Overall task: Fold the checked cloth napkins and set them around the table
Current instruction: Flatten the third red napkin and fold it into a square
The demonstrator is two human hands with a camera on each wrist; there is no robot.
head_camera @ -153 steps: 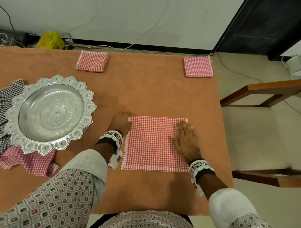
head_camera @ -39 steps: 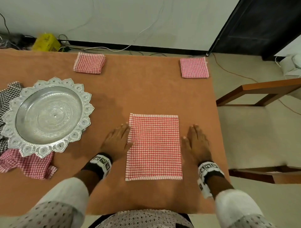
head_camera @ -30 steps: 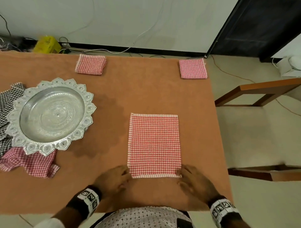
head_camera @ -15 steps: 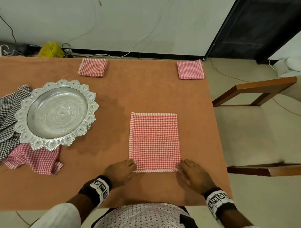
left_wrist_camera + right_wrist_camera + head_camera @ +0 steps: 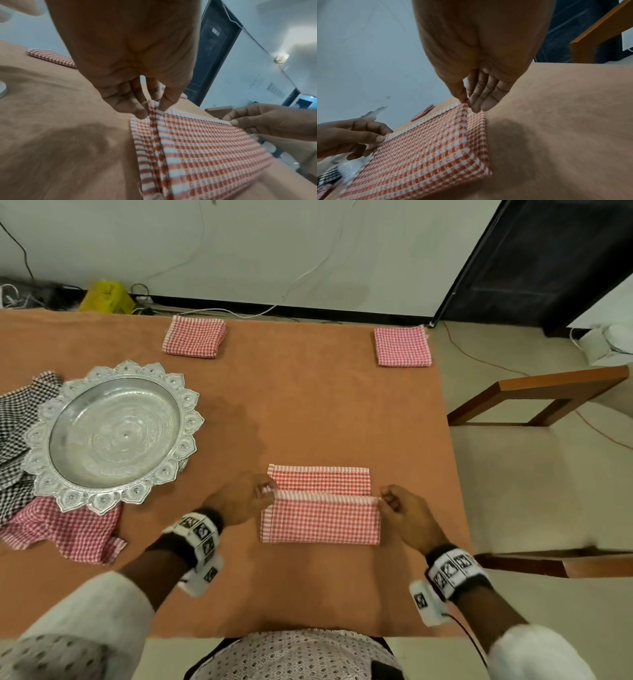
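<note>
Two hands pinch the same lifted edge of a red checked napkin [image 5: 320, 522]: the left hand [image 5: 239, 501] has thumb and fingertips closed on the left corner, the right hand [image 5: 404, 513] has thumb and fingertips closed on the right corner. Between the two grips the held edge runs straight across, folded partway over the napkin's far half, which lies flat on the orange-brown worktop [image 5: 308, 412] just beyond the fingers. The near fold lies on the worktop under the raised layer.

Far beyond the left grip, a folded red napkin [image 5: 194, 336] lies near the far edge of the worktop; far beyond the right grip, another folded napkin [image 5: 402, 346] lies at the far right corner. Left of the left grip stands a silver tray [image 5: 113, 433], resting on a loose red checked cloth [image 5: 65, 529] and a black checked cloth [image 5: 17, 419]. Right of the right grip, off the worktop, stands a wooden chair [image 5: 534, 402].
</note>
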